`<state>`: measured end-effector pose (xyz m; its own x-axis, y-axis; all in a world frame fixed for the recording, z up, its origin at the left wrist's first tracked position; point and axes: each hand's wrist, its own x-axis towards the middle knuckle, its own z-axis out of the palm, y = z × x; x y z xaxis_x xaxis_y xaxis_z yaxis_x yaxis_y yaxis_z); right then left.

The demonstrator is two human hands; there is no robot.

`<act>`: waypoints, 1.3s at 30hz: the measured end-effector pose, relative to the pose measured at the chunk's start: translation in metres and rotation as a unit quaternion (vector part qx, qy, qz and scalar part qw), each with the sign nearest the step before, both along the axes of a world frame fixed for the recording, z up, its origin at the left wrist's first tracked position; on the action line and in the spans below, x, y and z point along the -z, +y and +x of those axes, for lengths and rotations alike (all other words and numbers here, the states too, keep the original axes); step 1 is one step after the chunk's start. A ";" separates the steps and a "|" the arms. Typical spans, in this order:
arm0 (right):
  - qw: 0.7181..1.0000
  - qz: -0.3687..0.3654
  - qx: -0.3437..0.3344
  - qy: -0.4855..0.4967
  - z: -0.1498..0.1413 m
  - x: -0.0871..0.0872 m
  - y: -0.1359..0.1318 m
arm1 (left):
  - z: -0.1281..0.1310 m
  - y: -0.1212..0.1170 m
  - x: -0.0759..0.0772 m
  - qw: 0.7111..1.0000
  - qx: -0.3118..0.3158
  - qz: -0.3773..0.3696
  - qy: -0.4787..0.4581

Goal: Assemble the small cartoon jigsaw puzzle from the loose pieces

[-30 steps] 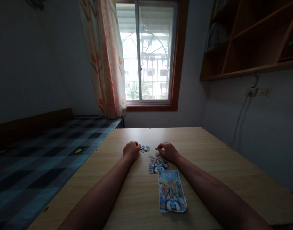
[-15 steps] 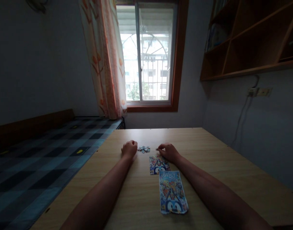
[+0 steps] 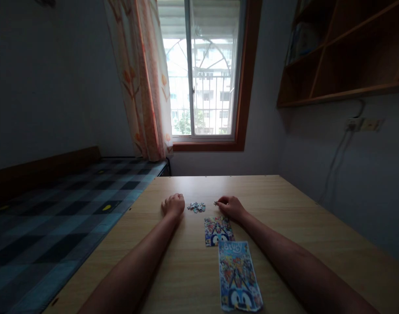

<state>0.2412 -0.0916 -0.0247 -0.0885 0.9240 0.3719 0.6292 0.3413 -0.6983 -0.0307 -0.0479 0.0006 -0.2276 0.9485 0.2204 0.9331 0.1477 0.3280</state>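
My left hand (image 3: 174,205) rests on the table just left of a small pile of loose jigsaw pieces (image 3: 196,207), a little apart from it. Its fingers look slightly spread and nothing shows in them. On the other side of the pile, my right hand (image 3: 231,207) pinches one small puzzle piece (image 3: 215,203) between thumb and fingertips. Nearer to me lies a partly assembled jigsaw puzzle (image 3: 218,232), showing a blue cartoon dog's face and many small figures. A paper picture sheet (image 3: 239,274) with the same design overlaps or touches its lower edge.
The light wooden table (image 3: 180,270) reaches toward a wall with a window (image 3: 206,87) and a flowered curtain (image 3: 143,96). A bed with a checked cover (image 3: 88,205) stands along the left side. Wooden shelves (image 3: 317,91) hang at the upper right, above a wall socket (image 3: 363,124) with a cable.
My left hand has drawn away from the pile to the left and its fingers have loosened. My right hand keeps the puzzle piece nearly in place. The view has shifted slightly.
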 end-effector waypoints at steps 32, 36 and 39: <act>0.966 -0.026 -0.244 0.087 -0.034 -0.013 0.083 | -0.007 0.236 -0.011 0.959 0.188 -0.079 0.195; 0.965 -0.036 -0.241 0.100 -0.035 -0.016 0.082 | -0.007 0.264 -0.013 0.955 0.185 -0.131 0.192; 0.966 -0.039 -0.238 0.095 -0.035 -0.017 0.081 | -0.009 0.283 -0.014 0.949 0.192 -0.169 0.185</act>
<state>0.2059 -0.0101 -0.0075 -0.4473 0.8211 0.3547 0.2719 0.5026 -0.8206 -0.0395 0.2349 0.0142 0.1828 0.9766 -0.1131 0.9814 -0.1882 -0.0385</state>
